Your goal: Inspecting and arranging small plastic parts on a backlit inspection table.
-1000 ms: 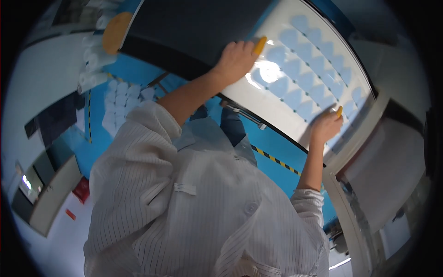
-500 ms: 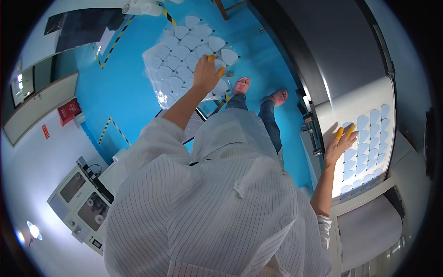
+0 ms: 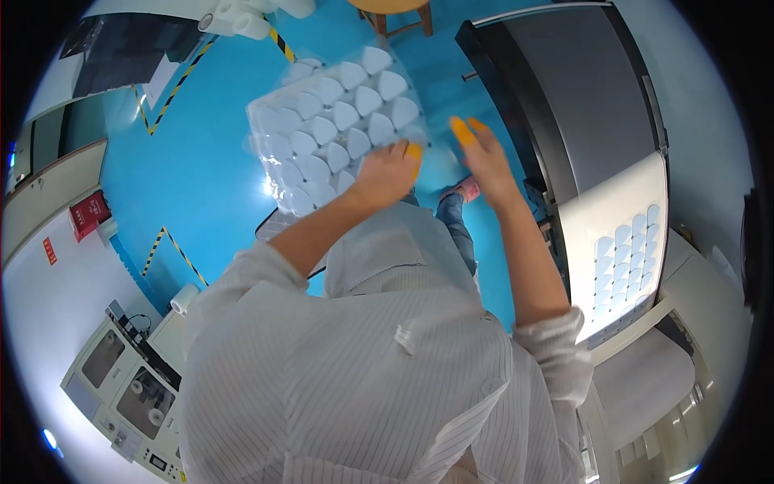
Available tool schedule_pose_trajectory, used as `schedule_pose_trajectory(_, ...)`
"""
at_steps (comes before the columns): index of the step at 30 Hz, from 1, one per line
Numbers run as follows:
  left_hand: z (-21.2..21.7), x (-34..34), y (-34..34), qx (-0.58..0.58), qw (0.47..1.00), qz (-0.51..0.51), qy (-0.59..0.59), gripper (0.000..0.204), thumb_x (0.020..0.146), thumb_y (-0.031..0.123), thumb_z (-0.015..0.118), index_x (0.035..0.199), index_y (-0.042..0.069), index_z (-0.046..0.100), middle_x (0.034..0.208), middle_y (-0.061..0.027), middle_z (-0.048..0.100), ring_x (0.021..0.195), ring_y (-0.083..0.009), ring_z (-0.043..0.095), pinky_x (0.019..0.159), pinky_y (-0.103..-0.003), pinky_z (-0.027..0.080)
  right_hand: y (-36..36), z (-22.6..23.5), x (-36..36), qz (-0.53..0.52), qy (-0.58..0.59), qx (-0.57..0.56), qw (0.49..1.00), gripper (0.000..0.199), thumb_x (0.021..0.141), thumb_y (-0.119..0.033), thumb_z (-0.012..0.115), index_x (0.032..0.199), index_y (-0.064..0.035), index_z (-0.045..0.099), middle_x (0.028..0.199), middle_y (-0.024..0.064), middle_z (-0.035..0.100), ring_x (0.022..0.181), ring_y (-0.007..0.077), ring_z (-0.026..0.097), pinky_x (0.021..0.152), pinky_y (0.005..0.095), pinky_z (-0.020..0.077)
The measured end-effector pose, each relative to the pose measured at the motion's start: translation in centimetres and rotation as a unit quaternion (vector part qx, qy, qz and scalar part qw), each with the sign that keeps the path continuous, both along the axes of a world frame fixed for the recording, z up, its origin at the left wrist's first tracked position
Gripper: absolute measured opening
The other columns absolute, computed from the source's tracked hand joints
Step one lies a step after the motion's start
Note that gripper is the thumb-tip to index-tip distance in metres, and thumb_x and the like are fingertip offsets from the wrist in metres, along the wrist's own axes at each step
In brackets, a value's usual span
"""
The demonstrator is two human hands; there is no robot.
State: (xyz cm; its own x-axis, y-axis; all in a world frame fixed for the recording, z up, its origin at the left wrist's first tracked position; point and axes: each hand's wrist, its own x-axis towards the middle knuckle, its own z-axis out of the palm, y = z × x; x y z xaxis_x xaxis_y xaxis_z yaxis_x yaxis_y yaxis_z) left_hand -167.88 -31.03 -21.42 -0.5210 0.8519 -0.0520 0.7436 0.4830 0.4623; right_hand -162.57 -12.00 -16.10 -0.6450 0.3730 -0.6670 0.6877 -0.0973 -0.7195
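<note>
A stack of clear plastic sheets (image 3: 347, 109) carries rows of pale, rounded-triangle pieces and is held out in front of me. My left hand (image 3: 391, 172) grips its near right edge, fingers closed on it. Just right of the sheets, my right hand (image 3: 486, 161) is raised with its fingers stretched out and nothing visible in them. Yellow finger cots cover some fingertips of both hands. Similar pale blue pieces (image 3: 627, 256) lie in rows on the lit white bed (image 3: 582, 230) of the machine at my right.
The machine's dark cover (image 3: 576, 97) rises at the right. A wooden stool (image 3: 391, 8) and white rolls (image 3: 251, 26) stand at the far side on the blue floor (image 3: 201, 153). A dark-edged tray or frame (image 3: 272, 224) sits below the sheets. White equipment (image 3: 121, 387) stands at the left.
My right hand has left the machine's lit bed and moved left, near the sheets. My left hand has moved right and nearer, and the sheets have tilted. The view has shifted.
</note>
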Motion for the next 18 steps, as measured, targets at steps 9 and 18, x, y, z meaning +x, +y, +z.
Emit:
schedule_pose_trajectory(9, 4.5, -0.1, -10.5, 0.152, 0.948, 0.098, -0.263, 0.058, 0.064, 0.022, 0.082, 0.111, 0.004, 0.053, 0.113, -0.0145, 0.049, 0.104, -0.0261, 0.051, 0.091, -0.035, 0.041, -6.8, 3.9, -6.9, 0.232, 0.032, 0.212, 0.949, 0.042, 0.080, -0.003, 0.055, 0.119, 0.0054, 0.043, 0.090, 0.0275, 0.060, 0.077, 0.0343, 0.066, 0.065, 0.0395, 0.0495)
schedule_pose_trajectory(18, -1.3, -4.6, 0.3, 0.267, 0.452, 0.198, -0.828, 0.081, 0.088, 0.066, 0.036, 0.139, 0.004, 0.031, 0.131, -0.0099, 0.050, 0.117, -0.0242, 0.049, 0.098, -0.037, 0.038, -0.8, 19.5, -0.3, 0.129, 0.181, 0.100, 0.970, 0.025, 0.088, 0.004, 0.048, 0.113, 0.0019, 0.043, 0.090, 0.0152, 0.058, 0.067, 0.0202, 0.063, 0.059, 0.0312, 0.0512)
